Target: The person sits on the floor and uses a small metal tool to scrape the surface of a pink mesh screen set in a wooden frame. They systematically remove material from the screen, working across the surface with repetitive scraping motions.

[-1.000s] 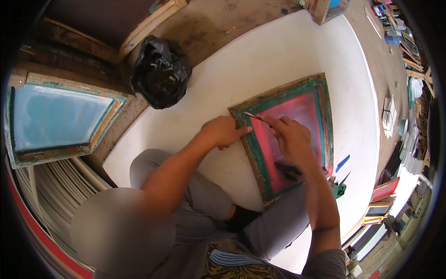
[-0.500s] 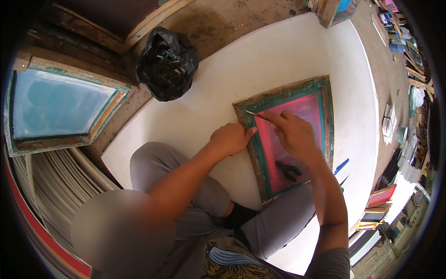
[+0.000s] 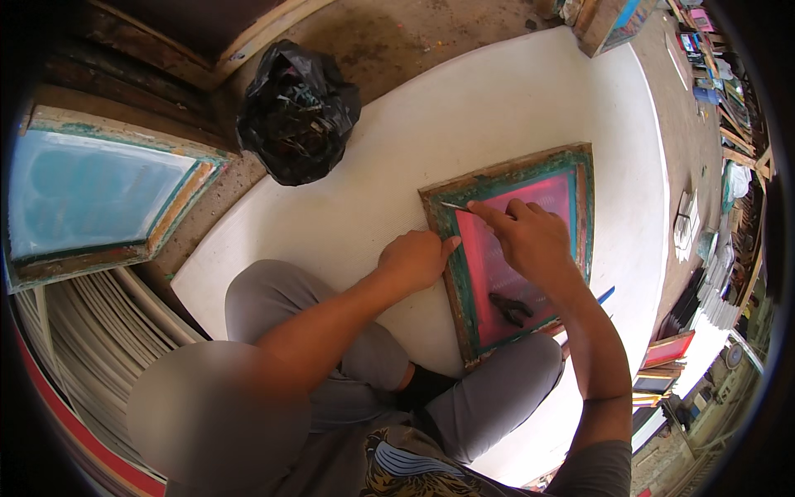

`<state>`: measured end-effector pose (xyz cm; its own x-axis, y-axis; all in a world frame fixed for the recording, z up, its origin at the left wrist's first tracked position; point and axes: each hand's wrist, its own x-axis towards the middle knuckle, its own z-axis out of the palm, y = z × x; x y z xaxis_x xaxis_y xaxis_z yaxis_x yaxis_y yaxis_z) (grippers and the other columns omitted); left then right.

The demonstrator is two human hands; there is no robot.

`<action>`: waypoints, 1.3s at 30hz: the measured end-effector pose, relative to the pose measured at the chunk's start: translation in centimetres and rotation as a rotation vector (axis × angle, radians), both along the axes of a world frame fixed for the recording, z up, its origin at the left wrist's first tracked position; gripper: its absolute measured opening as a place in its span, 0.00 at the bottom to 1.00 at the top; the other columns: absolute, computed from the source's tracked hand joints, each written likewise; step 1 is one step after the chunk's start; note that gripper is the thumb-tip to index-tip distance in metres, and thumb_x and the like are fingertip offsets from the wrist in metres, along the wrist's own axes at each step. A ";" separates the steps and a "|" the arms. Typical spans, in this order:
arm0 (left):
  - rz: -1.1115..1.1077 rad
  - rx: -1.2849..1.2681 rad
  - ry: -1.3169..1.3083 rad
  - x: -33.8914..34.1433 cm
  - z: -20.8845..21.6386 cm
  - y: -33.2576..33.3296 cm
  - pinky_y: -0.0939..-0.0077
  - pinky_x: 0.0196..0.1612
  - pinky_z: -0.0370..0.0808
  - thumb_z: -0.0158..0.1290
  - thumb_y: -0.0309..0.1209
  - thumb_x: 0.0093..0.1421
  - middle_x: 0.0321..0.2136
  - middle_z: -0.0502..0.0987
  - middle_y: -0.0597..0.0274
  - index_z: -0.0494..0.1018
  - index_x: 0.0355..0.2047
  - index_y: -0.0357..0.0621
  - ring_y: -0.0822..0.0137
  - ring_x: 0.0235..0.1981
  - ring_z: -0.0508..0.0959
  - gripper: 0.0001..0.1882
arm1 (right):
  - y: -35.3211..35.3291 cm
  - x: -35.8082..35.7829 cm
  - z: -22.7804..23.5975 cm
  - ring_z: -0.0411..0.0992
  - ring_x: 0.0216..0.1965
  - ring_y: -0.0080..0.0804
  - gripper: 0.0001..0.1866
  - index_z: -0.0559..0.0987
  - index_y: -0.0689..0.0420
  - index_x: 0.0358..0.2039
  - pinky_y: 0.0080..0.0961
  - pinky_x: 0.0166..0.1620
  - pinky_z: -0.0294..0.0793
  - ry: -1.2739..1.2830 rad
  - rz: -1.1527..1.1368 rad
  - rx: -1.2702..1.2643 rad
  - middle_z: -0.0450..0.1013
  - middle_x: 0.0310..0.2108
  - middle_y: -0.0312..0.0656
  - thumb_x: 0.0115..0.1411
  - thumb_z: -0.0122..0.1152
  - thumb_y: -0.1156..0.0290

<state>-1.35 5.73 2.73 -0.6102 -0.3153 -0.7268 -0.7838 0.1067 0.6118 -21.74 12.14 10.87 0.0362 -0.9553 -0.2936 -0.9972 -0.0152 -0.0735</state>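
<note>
A screen-printing frame (image 3: 461, 312) with weathered wood, green-stained edges and pink mesh lies flat in front of me. My left hand (image 3: 416, 262) is closed on its left side, with the thumb resting on the wood and the other fingers partly hidden. In my right hand (image 3: 534, 242) is a slim metal tool (image 3: 455, 206), its tip pointing left at the frame's upper left corner. The index finger presses along the tool; its exact kind is unclear because the hand covers the handle. Dark pliers (image 3: 510, 309) rest on the lower part of the mesh.
The frame sits on a white board (image 3: 356, 199). Beyond my left hand stands a black plastic bag (image 3: 298, 116) holding scraps. Another frame, with pale blue mesh (image 3: 95, 190), leans at the left. A blue object (image 3: 607, 294) lies beside my right forearm.
The right hand has shifted slightly, its index finger now stretched further along the tool, and the tool lies lower toward the frame's corner. My left hand keeps hold of the side.
</note>
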 end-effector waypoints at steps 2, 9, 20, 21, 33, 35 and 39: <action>0.068 0.029 0.011 0.2 -0.4 0.7 0.39 0.45 0.79 0.38 0.61 0.77 0.31 0.83 0.32 0.82 0.30 0.31 0.31 0.38 0.84 0.43 | -0.1 -0.2 0.0 0.77 0.31 0.34 0.25 0.83 0.29 0.61 0.36 0.31 0.75 0.015 0.035 -0.010 0.74 0.28 0.34 0.64 0.68 0.66; 0.164 -0.006 0.010 0.1 -0.3 1.4 0.40 0.43 0.79 0.38 0.63 0.76 0.27 0.81 0.33 0.81 0.26 0.32 0.32 0.36 0.83 0.44 | 0.2 -0.2 -0.1 0.79 0.31 0.36 0.33 0.79 0.25 0.65 0.35 0.26 0.77 0.077 0.088 -0.016 0.76 0.32 0.35 0.60 0.64 0.70; 0.123 -0.038 0.005 -0.6 -0.1 1.0 0.42 0.41 0.80 0.38 0.63 0.77 0.28 0.82 0.34 0.82 0.28 0.31 0.33 0.35 0.84 0.44 | 0.6 1.9 1.4 0.77 0.27 0.35 0.31 0.77 0.28 0.66 0.32 0.22 0.73 0.219 0.121 -0.036 0.74 0.31 0.36 0.61 0.64 0.66; 0.118 -0.038 -0.002 -0.8 -0.1 0.9 0.42 0.41 0.80 0.38 0.62 0.77 0.28 0.82 0.34 0.82 0.28 0.31 0.33 0.36 0.84 0.44 | 0.6 2.1 1.5 0.76 0.26 0.34 0.31 0.77 0.29 0.66 0.32 0.22 0.73 0.246 0.130 -0.040 0.74 0.31 0.36 0.62 0.64 0.65; 0.112 -0.033 -0.015 -1.1 0.2 0.6 0.41 0.40 0.80 0.39 0.61 0.77 0.27 0.82 0.35 0.82 0.28 0.32 0.33 0.35 0.84 0.42 | -0.3 0.0 0.7 0.77 0.27 0.39 0.36 0.78 0.35 0.67 0.34 0.24 0.72 -0.027 0.060 0.125 0.76 0.36 0.41 0.57 0.64 0.74; 0.126 -0.030 -0.010 -1.1 0.3 0.7 0.41 0.40 0.80 0.39 0.61 0.77 0.27 0.82 0.34 0.82 0.28 0.32 0.33 0.35 0.84 0.43 | -0.3 -0.5 0.7 0.77 0.27 0.39 0.36 0.78 0.34 0.68 0.34 0.25 0.73 -0.017 0.088 0.112 0.76 0.34 0.42 0.57 0.64 0.74; 0.058 -0.014 -0.038 -1.2 0.2 0.2 0.42 0.41 0.83 0.40 0.60 0.77 0.32 0.85 0.36 0.84 0.34 0.33 0.36 0.38 0.86 0.40 | -0.1 0.2 1.0 0.77 0.28 0.38 0.36 0.78 0.35 0.67 0.35 0.25 0.74 0.198 0.260 -0.058 0.74 0.31 0.42 0.57 0.64 0.74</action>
<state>-2.52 5.97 2.97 -0.5625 -0.3598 -0.7444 -0.8116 0.0688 0.5801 -21.54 12.05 11.88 0.2287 -0.9369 -0.2643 -0.9541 -0.2696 0.1302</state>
